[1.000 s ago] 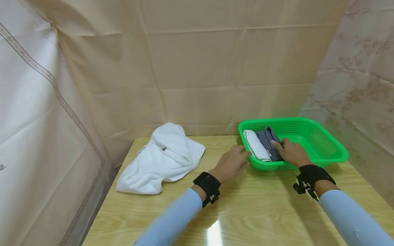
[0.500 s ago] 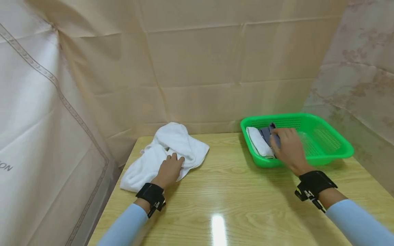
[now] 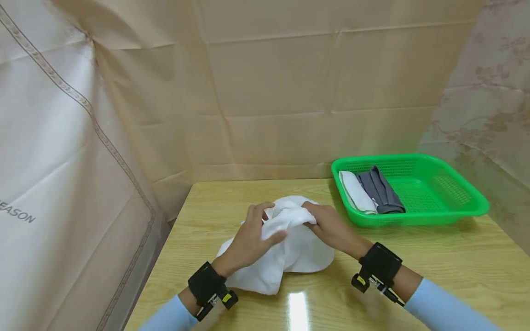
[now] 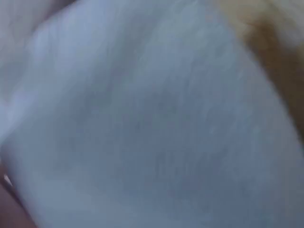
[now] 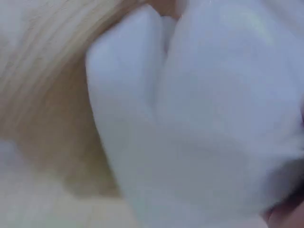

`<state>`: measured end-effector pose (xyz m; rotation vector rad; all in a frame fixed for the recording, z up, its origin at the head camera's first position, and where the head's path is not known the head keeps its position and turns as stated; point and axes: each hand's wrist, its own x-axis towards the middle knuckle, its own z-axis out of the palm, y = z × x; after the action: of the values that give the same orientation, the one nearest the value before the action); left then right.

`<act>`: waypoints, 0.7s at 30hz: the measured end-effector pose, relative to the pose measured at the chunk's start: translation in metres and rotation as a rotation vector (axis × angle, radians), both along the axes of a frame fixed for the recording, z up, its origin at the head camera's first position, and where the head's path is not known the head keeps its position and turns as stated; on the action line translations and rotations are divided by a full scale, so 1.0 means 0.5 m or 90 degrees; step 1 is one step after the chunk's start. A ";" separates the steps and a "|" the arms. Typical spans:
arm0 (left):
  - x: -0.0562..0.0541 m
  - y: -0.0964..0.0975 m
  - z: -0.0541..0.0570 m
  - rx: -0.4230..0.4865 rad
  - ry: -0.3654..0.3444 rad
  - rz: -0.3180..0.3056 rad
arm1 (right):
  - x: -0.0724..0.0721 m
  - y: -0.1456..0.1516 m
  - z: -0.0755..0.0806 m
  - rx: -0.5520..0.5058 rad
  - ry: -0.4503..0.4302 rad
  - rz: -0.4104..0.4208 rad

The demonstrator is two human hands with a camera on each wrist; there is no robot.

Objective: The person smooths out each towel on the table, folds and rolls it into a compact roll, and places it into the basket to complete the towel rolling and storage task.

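A crumpled white towel [image 3: 306,253] hangs in loose folds between both hands above the middle of the wooden table, its lower edges spread low near the front. At its left side, my left hand [image 3: 251,241] grips the cloth with curled fingers, the thumb reaching across the front. My right hand [image 3: 333,228] holds the bunched upper right part, and some of its fingertips are hidden in the folds. Blurred white towel cloth [image 4: 156,118] fills most of the left wrist view. In the right wrist view, the towel [image 5: 204,109] droops over the wood surface.
A green plastic basket [image 3: 447,219] stands at the table's back right. Inside its left end lie a folded white cloth [image 3: 357,192] and a folded dark grey cloth [image 3: 382,189], side by side. Beige fabric [image 3: 265,101] hangs behind the wooden table [image 3: 207,202].
My right hand has left the grey cloth in the basket and moved left to the towel. My left hand reached the towel, which has moved right and been lifted off its spot.
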<state>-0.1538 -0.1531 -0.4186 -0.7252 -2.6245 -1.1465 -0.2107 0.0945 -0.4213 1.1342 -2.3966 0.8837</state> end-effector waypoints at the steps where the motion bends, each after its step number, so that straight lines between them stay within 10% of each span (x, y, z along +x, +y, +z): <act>1: 0.006 0.005 0.001 -0.020 0.022 0.022 | 0.006 0.000 0.012 0.007 -0.003 -0.015; 10: -0.020 -0.053 0.058 -0.208 0.379 0.155 | 0.035 0.056 0.092 0.081 0.161 -0.115; 21: 0.010 -0.234 0.109 -0.188 0.306 0.198 | 0.057 0.231 0.076 0.018 0.194 -0.206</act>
<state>-0.1491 -0.2699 -0.3641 -0.5282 -2.3914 -0.4364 -0.1823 0.2102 -0.3833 0.7911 -2.2535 0.5308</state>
